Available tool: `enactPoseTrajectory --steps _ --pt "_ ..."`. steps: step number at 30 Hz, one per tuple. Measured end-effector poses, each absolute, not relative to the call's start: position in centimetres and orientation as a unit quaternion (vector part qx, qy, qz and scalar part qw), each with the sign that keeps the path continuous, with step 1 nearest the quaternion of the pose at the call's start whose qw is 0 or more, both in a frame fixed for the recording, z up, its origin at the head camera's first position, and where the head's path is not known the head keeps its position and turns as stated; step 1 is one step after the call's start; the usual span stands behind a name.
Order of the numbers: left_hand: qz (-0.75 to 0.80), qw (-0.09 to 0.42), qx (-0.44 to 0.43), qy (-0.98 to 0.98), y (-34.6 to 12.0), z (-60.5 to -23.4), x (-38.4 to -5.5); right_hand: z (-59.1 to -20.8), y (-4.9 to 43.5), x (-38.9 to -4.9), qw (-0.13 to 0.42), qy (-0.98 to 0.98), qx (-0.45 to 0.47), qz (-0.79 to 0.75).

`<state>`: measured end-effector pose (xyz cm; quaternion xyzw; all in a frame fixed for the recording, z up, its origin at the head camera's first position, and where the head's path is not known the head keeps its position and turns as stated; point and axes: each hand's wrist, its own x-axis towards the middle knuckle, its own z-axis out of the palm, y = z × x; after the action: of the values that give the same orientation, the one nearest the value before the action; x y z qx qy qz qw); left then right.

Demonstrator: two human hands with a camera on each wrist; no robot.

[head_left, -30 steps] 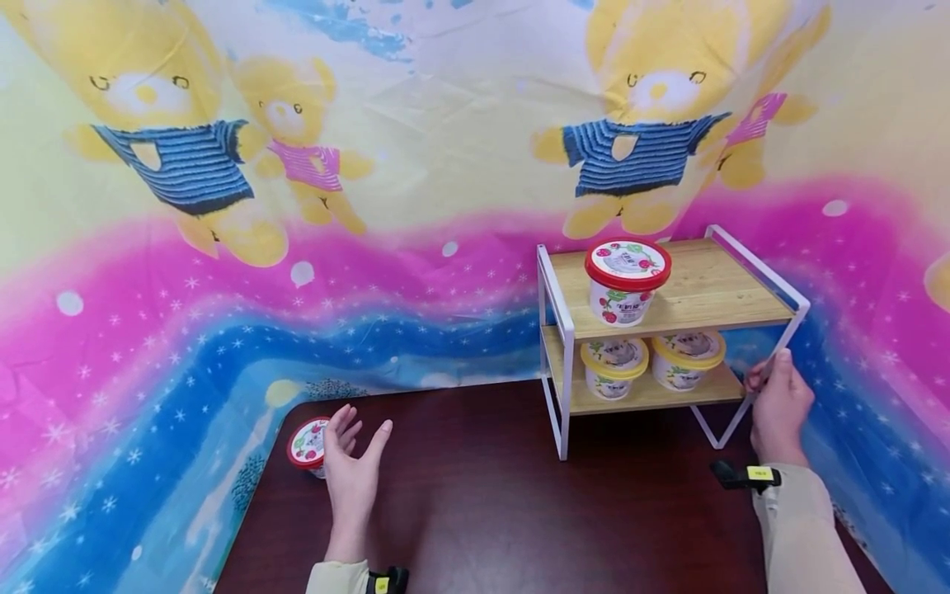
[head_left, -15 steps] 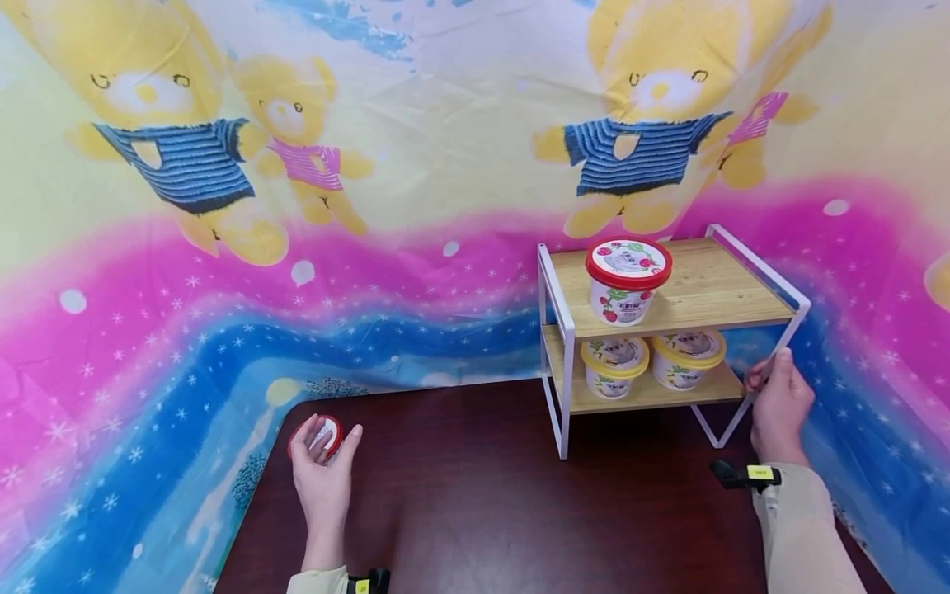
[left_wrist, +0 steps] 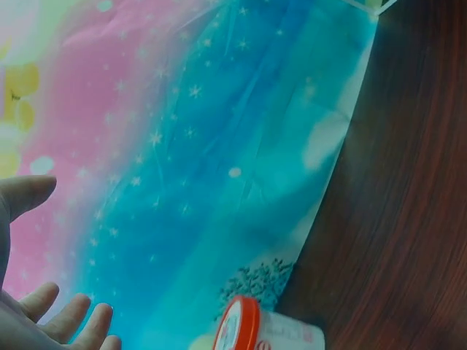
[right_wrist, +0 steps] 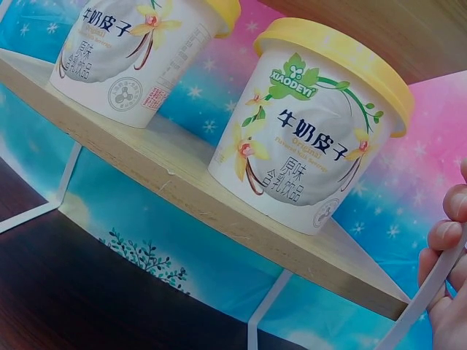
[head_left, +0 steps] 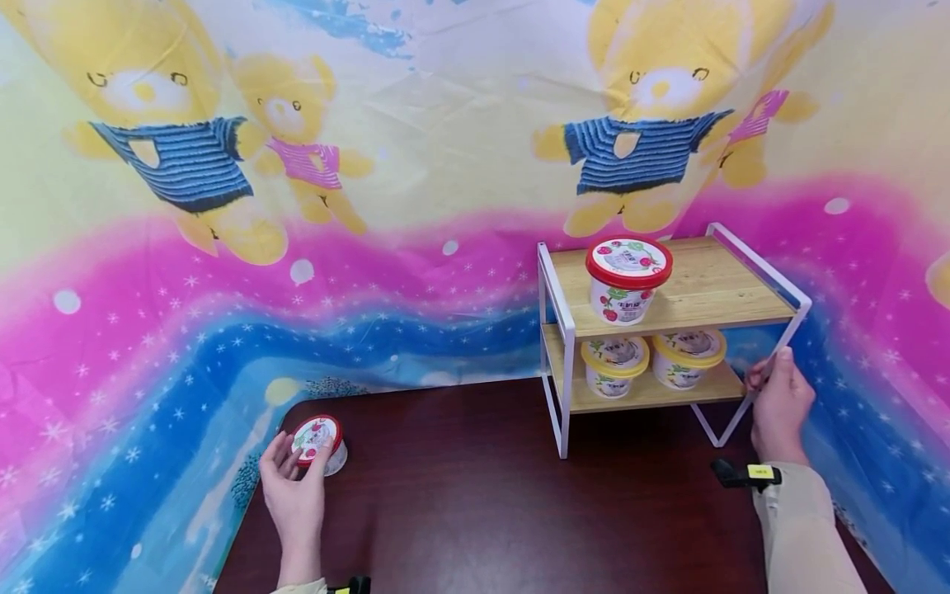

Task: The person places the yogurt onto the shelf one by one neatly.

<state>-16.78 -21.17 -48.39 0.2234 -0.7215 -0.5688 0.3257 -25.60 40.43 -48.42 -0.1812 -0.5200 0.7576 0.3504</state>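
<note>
My left hand (head_left: 293,495) is at a red-lidded tub (head_left: 317,432) near the table's far left corner. Its fingers are spread with a bent curve on the left of the lid, the thumb in front of it. In the left wrist view the hand (left_wrist: 55,324) looks open, apart from the tub (left_wrist: 244,328). On the far right, my right hand (head_left: 783,408) grips the white metal side leg of a two-tier wooden shelf (head_left: 727,280). The right wrist view shows fingers (right_wrist: 445,235) on that leg.
Another red-lidded tub (head_left: 627,280) stands on the shelf's top tier. Two yellow-lidded tubs (head_left: 614,367) sit on the lower tier. A dark wooden table (head_left: 475,495) lies beneath, with a bear-printed cloth (head_left: 416,272) behind.
My left hand has moved left, from the right side of the red-lidded tub to its front and left, uncovering the lid. My right hand has stayed on the shelf leg.
</note>
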Motion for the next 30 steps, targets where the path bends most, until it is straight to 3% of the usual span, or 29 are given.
enactPoseTrajectory --steps 13,27,30 --pt "-0.554 0.304 0.292 -0.718 -23.6 -50.0 -16.9 -48.4 40.4 -25.5 0.354 -0.510 -0.180 0.763" --pt "-0.550 0.213 0.332 -0.736 -25.6 -55.4 -18.2 -48.4 40.3 -25.6 0.357 -0.507 -0.170 0.766" --pt "-0.547 0.218 0.342 -0.732 -27.1 -58.5 -19.5 -48.5 40.3 -25.7 0.361 -0.505 -0.166 0.766"
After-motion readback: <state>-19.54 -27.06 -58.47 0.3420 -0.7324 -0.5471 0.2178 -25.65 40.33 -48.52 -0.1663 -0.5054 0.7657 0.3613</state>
